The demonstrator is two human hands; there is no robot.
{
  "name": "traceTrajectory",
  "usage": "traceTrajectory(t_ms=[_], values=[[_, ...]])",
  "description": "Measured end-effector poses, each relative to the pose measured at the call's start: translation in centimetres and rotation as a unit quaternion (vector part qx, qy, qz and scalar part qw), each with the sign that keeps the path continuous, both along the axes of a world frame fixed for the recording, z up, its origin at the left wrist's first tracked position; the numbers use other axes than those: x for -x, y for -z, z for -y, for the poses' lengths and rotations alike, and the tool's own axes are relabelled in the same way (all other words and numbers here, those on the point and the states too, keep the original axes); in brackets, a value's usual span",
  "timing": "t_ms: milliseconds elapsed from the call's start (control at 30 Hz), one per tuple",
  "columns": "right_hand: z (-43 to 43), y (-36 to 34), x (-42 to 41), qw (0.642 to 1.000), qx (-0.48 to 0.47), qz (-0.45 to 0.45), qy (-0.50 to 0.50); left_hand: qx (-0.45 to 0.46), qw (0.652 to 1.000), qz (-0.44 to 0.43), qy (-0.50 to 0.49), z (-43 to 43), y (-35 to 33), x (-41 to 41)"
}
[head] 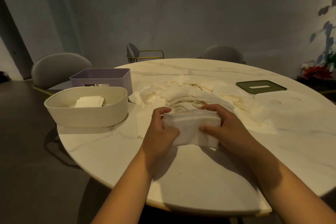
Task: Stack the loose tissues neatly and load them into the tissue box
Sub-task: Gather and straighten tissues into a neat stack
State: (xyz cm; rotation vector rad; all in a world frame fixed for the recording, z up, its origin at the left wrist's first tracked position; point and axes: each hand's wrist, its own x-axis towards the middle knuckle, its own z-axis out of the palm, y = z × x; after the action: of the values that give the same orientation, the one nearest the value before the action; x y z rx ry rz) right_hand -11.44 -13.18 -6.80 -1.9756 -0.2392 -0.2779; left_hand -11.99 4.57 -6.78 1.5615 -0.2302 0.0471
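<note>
A stack of white tissues (189, 123) sits at the middle of the round marble table (181, 169), gripped from both sides. My left hand (160, 131) holds its left end and my right hand (223, 127) holds its right end, thumbs on the near side. Behind the stack lies a spread heap of loose tissues (190, 92). At the left stands an open cream tissue box (87, 112) with a small stack of tissues (90, 101) inside. One flat tissue (141, 125) lies left of my left hand.
A lilac bin (103, 78) stands behind the cream box. A dark green lid with a slot (260, 87) and a white lid (283, 102) lie at the right. Grey chairs (60, 67) surround the table; a plant stands far right.
</note>
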Motion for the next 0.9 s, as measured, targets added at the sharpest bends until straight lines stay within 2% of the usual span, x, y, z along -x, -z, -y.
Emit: traceTrajectory(t_ms=[100, 300, 500, 733, 900], values=[[0.21, -0.11, -0.18, 1.0, -0.011, 0.007, 0.023, 0.027, 0.998, 0.0, -0.05, -0.2, 0.23, -0.44], [0.39, 0.0, -0.3, 0.999, -0.028, -0.003, 0.031, 0.089, 0.993, -0.016, -0.073, 0.16, 0.14, -0.43], [0.42, 0.21, -0.48, 0.999, -0.034, -0.016, 0.023, 0.096, 0.989, -0.006, -0.116, 0.26, 0.7, -0.7], [0.39, 0.3, -0.48, 0.998, -0.043, -0.038, 0.031, 0.15, 0.978, -0.004, -0.145, -0.24, 0.52, -0.67], [0.34, 0.17, -0.39, 0.998, -0.037, -0.042, 0.038, 0.151, 0.983, -0.023, -0.1, -0.1, 0.2, -0.18]])
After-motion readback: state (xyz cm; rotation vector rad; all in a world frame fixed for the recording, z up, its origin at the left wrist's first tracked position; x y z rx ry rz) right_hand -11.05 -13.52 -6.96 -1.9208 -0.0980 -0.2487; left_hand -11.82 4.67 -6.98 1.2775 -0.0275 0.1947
